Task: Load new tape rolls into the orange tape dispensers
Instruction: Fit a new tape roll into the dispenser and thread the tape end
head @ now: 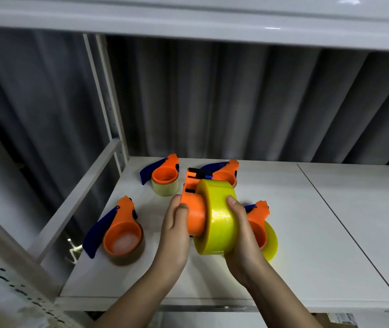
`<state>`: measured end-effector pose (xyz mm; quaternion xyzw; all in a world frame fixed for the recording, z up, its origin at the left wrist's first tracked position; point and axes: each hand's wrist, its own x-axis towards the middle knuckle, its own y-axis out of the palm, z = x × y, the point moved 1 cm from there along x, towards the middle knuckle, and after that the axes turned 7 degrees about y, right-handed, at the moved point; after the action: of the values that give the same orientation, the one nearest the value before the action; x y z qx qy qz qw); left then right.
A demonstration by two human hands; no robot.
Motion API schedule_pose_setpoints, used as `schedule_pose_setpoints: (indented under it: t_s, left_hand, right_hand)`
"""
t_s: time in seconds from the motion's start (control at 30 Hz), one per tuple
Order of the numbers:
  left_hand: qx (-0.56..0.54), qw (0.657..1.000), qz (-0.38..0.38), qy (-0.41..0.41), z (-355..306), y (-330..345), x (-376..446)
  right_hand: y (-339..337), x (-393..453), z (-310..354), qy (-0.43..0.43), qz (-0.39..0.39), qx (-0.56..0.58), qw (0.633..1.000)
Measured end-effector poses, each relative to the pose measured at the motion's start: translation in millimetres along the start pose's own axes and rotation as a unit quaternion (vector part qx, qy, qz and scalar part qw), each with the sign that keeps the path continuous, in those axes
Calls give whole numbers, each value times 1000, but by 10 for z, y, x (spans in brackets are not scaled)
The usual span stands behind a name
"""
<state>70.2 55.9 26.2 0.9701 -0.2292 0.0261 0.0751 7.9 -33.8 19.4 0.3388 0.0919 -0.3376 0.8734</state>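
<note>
Both hands mid-shelf [330, 233], left grip [174, 230] round orange dispenser [194, 214], right grip [243, 235] round yellow roll [217, 216].

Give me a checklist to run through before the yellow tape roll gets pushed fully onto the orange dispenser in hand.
1. Left hand grips the orange plastic dispenser's round hub: ok.
2. Right hand grips the translucent yellow tape roll: ok.
3. Roll threaded onto the hub: ok.
4. Roll fully seated: not ok, hub end still sticks out.
5. Loose tape end found: cannot tell.
6. White shelf space ahead free: not ok, four more orange dispensers lie close by, one right behind the right hand.
</note>
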Motion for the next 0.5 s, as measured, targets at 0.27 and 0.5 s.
schedule_pose_setpoints:
  t_s: [0.27, 0.5]
  left_hand:
    - [-117, 993, 7, -1, -19, 56, -10]
    - [8, 996, 75, 55, -20, -8, -109]
  right_hand:
    - [236, -137, 23, -1, 95, -43, 995]
    - [207, -132, -42, -4, 126, -38, 991]
